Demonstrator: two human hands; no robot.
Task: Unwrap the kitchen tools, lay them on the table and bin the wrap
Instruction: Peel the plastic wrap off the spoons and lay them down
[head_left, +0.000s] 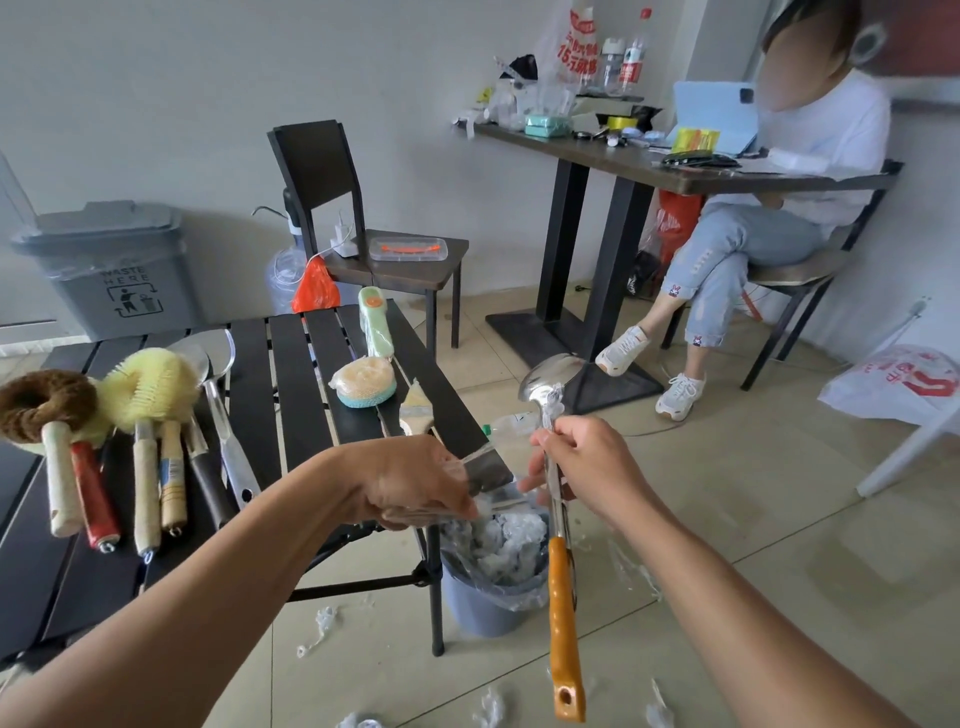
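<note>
Tiled floor beside black slatted table (291, 374), small grey bin (478, 608) stuffed with wrap, right hand (592, 467) fingers curled round ladle (562, 613) shaft above bin, left hand (410, 483) fingers gripping clear wrap (485, 504) over bin rim

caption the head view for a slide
Right hand holds an orange-handled steel ladle; left hand grips clear plastic wrap above a grey bin

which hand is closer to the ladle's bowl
Right. The right hand grips the ladle just below its bowl; the left hand holds wrap lower, off to the left.
</note>
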